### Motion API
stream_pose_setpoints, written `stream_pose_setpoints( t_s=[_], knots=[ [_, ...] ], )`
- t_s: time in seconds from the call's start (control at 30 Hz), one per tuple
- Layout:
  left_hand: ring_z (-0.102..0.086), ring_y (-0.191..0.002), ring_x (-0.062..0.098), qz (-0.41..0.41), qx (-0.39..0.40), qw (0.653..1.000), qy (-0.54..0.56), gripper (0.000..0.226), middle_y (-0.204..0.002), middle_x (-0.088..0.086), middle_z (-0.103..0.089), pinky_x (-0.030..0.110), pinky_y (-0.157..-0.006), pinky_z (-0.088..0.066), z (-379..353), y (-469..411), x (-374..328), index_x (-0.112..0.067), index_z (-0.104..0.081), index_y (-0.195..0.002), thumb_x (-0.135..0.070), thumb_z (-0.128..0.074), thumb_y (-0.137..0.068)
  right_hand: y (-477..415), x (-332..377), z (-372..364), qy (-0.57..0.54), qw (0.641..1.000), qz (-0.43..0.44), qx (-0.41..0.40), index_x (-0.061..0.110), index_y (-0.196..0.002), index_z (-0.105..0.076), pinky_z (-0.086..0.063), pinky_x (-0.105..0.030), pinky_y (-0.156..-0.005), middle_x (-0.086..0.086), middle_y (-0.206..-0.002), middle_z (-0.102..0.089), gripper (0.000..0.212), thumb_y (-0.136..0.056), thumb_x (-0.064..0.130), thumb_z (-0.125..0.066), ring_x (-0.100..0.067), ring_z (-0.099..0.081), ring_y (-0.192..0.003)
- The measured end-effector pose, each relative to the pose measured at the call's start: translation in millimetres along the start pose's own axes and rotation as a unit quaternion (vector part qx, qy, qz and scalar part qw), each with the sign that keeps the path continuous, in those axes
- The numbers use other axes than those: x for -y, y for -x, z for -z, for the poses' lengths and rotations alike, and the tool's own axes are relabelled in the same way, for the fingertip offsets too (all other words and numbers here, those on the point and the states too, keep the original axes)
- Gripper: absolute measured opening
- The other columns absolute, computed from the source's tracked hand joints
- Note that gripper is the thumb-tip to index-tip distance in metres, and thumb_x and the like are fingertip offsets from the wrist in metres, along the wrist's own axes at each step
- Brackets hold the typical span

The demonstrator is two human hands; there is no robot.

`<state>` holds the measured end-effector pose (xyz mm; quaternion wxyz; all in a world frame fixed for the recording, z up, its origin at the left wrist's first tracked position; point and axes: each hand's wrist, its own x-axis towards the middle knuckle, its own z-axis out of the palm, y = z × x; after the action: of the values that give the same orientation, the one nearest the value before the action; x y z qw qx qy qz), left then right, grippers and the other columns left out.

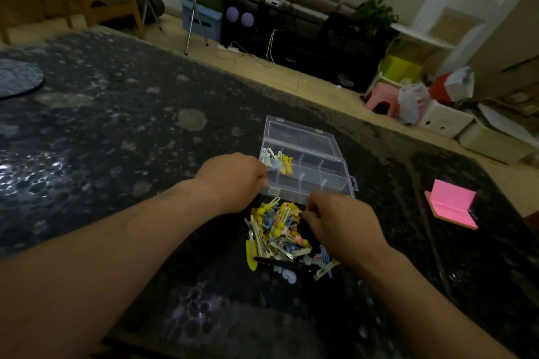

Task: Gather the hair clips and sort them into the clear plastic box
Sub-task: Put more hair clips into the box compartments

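A clear plastic box (320, 175) lies open on the dark patterned table, its lid (297, 132) folded back. Several pale and yellow clips (281, 162) stand in its far-left compartment. My left hand (233, 181) is at that compartment, fingers curled round a pale blue clip at the box's edge. In front of the box lies a pile of hair clips (277, 237), yellow, blue, pink and white. My right hand (339, 226) hovers over the pile's upper right side, its curled fingertips pinching a clip there. Both fingertips are partly hidden.
A pink folded pad (452, 202) on a board lies to the right on the table (116, 125). A round grey mat (17, 79) sits at the far left. Beyond the table's far edge are a pink stool (380, 99), boxes and a dark cabinet.
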<state>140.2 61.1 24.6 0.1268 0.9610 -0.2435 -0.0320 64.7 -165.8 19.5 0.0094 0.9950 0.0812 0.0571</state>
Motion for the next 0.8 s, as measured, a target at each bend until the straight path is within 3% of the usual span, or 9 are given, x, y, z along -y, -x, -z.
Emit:
stream_pose_setpoints(
  t_s=[0.13,0.23,0.37,0.53,0.67,0.8],
  knots=[
    [-0.06,-0.083,0.022,-0.006,0.025,0.999,0.024,0.022,-0.091,-0.004,-0.06,0.036,-0.069,-0.049,2.6,-1.2,-0.9,-0.032,-0.055,-0.087,-0.038,-0.047,-0.107,-9.9,2.7,24.7,-0.186,0.981,-0.056,-0.031,0.033,-0.096,-0.065,-0.053,-0.023,-0.073,0.012,-0.088,-0.065,0.007,-0.102,0.036,-0.065,-0.001,-0.063,-0.08],
    [-0.062,-0.088,0.023,-0.012,0.043,0.999,0.017,0.023,-0.098,-0.002,-0.064,0.037,-0.073,-0.052,4.1,-2.9,-0.3,-0.028,-0.065,-0.097,-0.04,-0.048,-0.106,-37.1,-5.5,36.8,-0.26,0.955,-0.122,-0.074,0.028,-0.096,-0.064,-0.055,-0.03,-0.073,0.008,-0.089,-0.068,0.008,-0.103,0.032,-0.066,-0.008,-0.065,-0.081],
    [-0.063,-0.09,0.024,-0.01,0.055,0.998,0.017,0.025,-0.104,0.0,-0.066,0.035,-0.071,-0.047,6.6,-3.8,-1.2,-0.027,-0.07,-0.109,-0.04,-0.049,-0.106,-88.9,-20.9,30.7,-0.244,0.955,-0.157,-0.056,0.021,-0.101,-0.065,-0.056,-0.037,-0.078,0.001,-0.095,-0.069,0.004,-0.102,0.022,-0.069,-0.017,-0.066,-0.088],
    [-0.062,-0.085,0.022,-0.011,0.059,0.998,0.031,0.02,-0.096,-0.002,-0.065,0.034,-0.069,-0.046,6.3,-4.2,1.2,-0.033,-0.061,-0.092,-0.04,-0.049,-0.105,-133.2,-18.0,10.9,-0.147,0.983,-0.105,0.016,0.019,-0.092,-0.062,-0.048,-0.035,-0.069,-0.003,-0.093,-0.068,0.011,-0.097,0.013,-0.069,-0.02,-0.063,-0.081],
    [-0.062,-0.086,0.023,-0.013,0.057,0.998,0.03,0.019,-0.096,-0.003,-0.063,0.035,-0.071,-0.048,6.8,-4.9,0.3,-0.032,-0.062,-0.094,-0.039,-0.049,-0.105,-147.2,-10.6,1.1,-0.089,0.988,-0.105,0.063,0.013,-0.086,-0.07,-0.061,-0.045,-0.075,-0.008,-0.086,-0.071,0.009,-0.095,0.011,-0.071,-0.025,-0.068,-0.08],
    [-0.062,-0.087,0.023,-0.012,0.061,0.997,0.033,0.017,-0.094,-0.004,-0.061,0.038,-0.073,-0.051,6.2,-5.6,0.4,-0.033,-0.056,-0.091,-0.037,-0.05,-0.106,-149.9,-6.8,-6.5,-0.09,0.987,-0.116,0.066,0.022,-0.079,-0.071,-0.063,-0.046,-0.081,-0.003,-0.085,-0.071,0.016,-0.092,0.015,-0.077,-0.02,-0.067,-0.082]
  ],
)
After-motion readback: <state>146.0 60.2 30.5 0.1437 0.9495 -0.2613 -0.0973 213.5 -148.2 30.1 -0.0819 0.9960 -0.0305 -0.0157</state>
